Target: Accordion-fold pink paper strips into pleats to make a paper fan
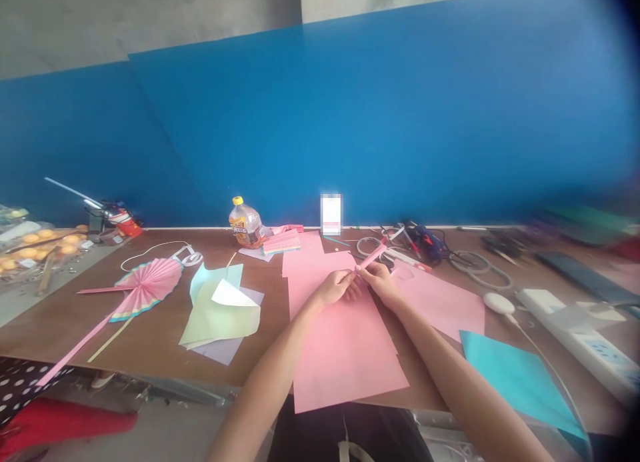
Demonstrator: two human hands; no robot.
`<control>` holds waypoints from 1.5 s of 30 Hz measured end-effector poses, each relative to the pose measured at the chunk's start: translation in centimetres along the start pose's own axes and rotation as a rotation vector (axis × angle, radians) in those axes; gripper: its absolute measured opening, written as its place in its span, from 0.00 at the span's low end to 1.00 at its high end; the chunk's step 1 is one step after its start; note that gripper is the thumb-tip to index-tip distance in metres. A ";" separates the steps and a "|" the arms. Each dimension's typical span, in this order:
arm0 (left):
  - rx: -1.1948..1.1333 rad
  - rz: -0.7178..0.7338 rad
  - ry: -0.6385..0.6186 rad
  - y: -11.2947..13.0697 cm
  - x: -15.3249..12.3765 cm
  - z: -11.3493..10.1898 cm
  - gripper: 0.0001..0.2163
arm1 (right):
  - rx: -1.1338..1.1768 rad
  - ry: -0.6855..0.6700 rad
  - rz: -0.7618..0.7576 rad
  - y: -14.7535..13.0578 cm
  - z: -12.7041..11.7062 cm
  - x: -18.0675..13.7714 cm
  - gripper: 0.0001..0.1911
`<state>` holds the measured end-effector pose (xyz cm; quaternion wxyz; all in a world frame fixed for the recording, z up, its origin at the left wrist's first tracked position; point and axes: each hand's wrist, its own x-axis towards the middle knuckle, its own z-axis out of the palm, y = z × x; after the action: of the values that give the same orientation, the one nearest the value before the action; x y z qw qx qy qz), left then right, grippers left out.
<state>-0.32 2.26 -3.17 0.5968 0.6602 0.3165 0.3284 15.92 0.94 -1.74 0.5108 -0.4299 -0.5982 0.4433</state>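
Between both hands, above the table's middle, is a narrow pink folded paper strip point(374, 254), its far end pointing up and to the right. My right hand point(381, 282) pinches it near its lower end. The fingers of my left hand point(337, 287) close on that same lower end, partly hidden by the thumb. Beneath the hands lie large pink paper sheets point(345, 362), overlapping and reaching the table's front edge. Another pink sheet point(440, 299) spreads out to the right of my right hand.
On the left lie a pleated pink paper fan point(153, 285) and pale green paper point(220, 322). A plastic bottle point(246, 225) and folded pink paper point(283, 242) stand behind. Rightward are a turquoise sheet point(520, 375), a power strip point(580, 342) and cables point(470, 265). A blue panel point(350, 129) closes the back.
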 end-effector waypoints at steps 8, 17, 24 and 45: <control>0.000 0.015 -0.040 0.4 -0.3 -0.1 0.26 | -0.020 0.040 -0.008 0.3 0.0 0.0 0.24; -0.017 0.019 -0.062 0.4 -0.4 -0.1 0.27 | -0.060 0.026 0.015 0.1 0.0 -0.1 0.24; -0.045 -0.020 -0.102 1.0 -0.5 -0.2 0.27 | -0.034 -0.046 0.009 -0.2 -0.3 -0.1 0.21; -0.194 -0.087 -0.140 1.0 -0.4 -0.4 0.30 | -0.032 0.081 0.029 -1.2 -0.1 -0.3 0.24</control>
<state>-0.89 2.07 -2.18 0.6921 0.6063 0.2695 0.2843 15.99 0.33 -0.63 0.5210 -0.4643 -0.5777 0.4234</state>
